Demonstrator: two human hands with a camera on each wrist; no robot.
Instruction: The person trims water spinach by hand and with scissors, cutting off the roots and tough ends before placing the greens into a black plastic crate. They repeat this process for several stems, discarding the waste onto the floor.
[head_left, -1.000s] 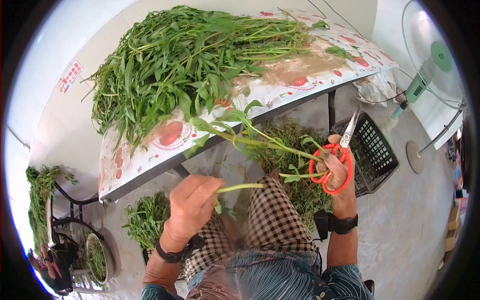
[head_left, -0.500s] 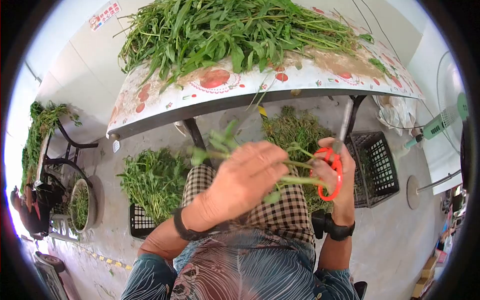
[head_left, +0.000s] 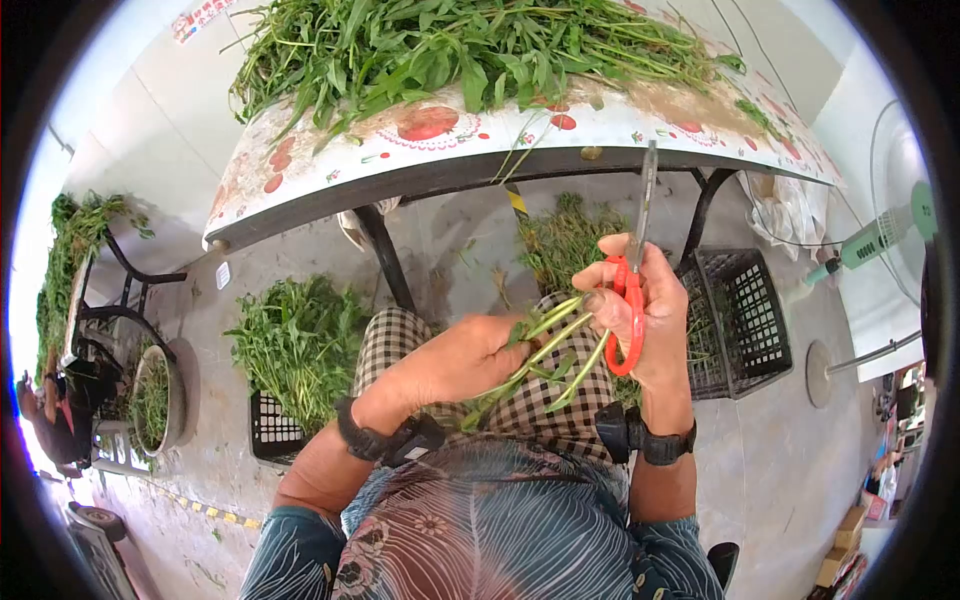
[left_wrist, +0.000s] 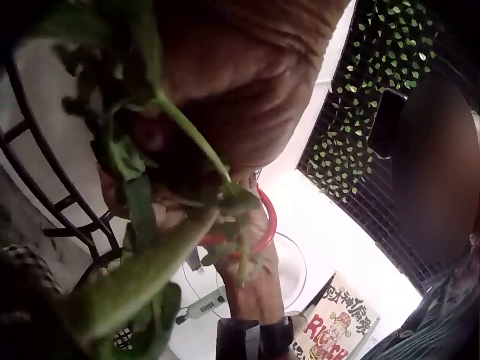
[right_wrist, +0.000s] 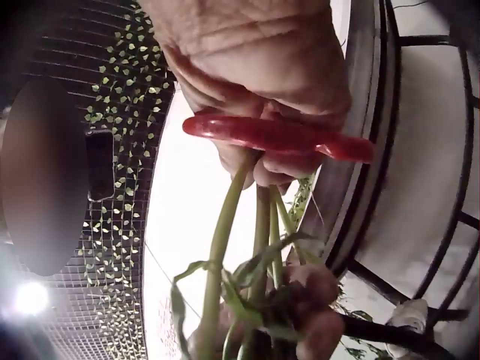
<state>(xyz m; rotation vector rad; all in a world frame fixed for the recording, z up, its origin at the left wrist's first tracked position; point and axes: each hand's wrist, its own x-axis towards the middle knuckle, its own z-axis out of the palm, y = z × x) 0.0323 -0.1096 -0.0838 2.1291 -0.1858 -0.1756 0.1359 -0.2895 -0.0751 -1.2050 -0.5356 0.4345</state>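
My right hand (head_left: 655, 325) holds red-handled scissors (head_left: 628, 345), blades pointing up towards the table edge. Its thumb and fingers also pinch the upper ends of several leafy green stems (head_left: 545, 352), which slant down to the left over the lap. Fingers of my left hand (head_left: 450, 360) curl round those stems lower down. In the right wrist view the stems (right_wrist: 223, 232) run from under the red handle (right_wrist: 262, 133) to the left hand's fingers (right_wrist: 319, 330). A thick stem (left_wrist: 142, 289) crosses close to the left wrist camera, below the left palm (left_wrist: 232, 90).
A large heap of leafy greens (head_left: 400, 55) covers much of the patterned table (head_left: 350, 150) ahead. Greens fill a crate (head_left: 275, 425) at left; more lie on the floor (head_left: 570, 240) beneath the table. A black crate (head_left: 740, 325) and a fan (head_left: 880, 240) stand at right.
My left hand has come across to the right, beside the right hand, bringing its stem in with the others. The stems now slant down towards the lap, and the scissors have turned more upright.
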